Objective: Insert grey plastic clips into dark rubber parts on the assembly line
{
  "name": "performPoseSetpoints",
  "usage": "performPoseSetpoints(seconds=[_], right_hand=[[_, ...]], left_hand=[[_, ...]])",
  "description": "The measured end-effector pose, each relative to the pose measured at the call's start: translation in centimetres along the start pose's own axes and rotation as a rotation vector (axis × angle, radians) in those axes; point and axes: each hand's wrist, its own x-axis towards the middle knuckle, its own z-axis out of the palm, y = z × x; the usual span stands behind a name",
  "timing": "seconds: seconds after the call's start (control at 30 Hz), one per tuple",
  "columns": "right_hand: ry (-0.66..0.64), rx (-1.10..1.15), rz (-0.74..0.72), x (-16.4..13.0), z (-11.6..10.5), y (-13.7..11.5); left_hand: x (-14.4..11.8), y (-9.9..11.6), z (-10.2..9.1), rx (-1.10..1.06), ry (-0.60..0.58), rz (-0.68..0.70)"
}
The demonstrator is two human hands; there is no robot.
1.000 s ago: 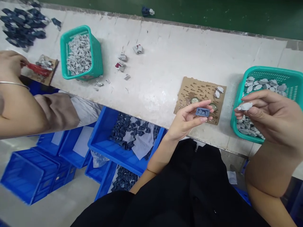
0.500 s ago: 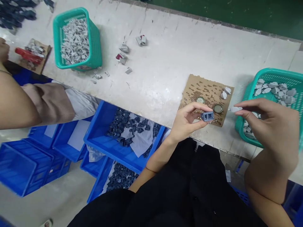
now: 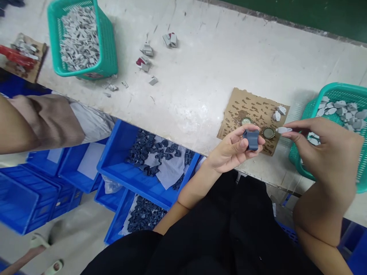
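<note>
Dark blue-grey moulded plastic housing [image 3: 252,139] sits pinched between the thumb and curled fingers of the left hand [image 3: 233,151], held above the near edge of the pale worktable [image 3: 200,80] and just in front of a brown cardboard scrap [image 3: 252,109] bearing two round metal caps. Right hand [image 3: 323,152] hovers just to its right, thumb and forefinger closed on a small light grey plastic clip [image 3: 283,130], near but not touching the housing, beside a teal mesh basket [image 3: 315,103] of similar grey pieces at the right. Far left stands another teal basket [image 3: 110,46] of grey parts, with blue plastic bins [image 3: 120,172] of dark parts below the table and a co-worker's brown sleeve [image 3: 48,118] at the left.
</note>
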Motion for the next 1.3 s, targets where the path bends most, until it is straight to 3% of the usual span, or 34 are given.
performPoseSetpoints(seconds=[0.17, 0.37, 0.57, 0.77, 0.9, 1.1, 1.3], right_hand=[[0.004, -0.013, -0.030, -0.3, 0.3, 0.3], [0.023, -0.028, -0.042, -0.2, 0.4, 0.4], [0.001, -0.065, -0.019, -0.4, 0.6, 0.7], [-0.085, -0.157, -0.100, -0.4, 1.0, 0.8], [-0.086, -0.217, -0.146, -0.2, 1.4, 0.8], [-0.116, -0.245, -0.166, -0.1, 1.3, 0.8], [-0.155, -0.220, -0.075, -0.1, 1.2, 0.5]], left_hand=[[0.0, 0.1, -0.1, -0.011, 0.064, -0.051], [0.1, 0.1, -0.4, 0.004, 0.013, -0.007], [-0.3, 0.8, -0.3, 0.096, 0.033, 0.066], [-0.3, 0.0, -1.7, 0.169, 0.131, 0.162], [-0.3, -0.4, -2.1, 0.192, 0.134, 0.134], [-0.2, -0.1, -1.9, 0.195, 0.246, 0.092], [-0.2, 0.0, -1.7, 0.115, 0.110, 0.234]])
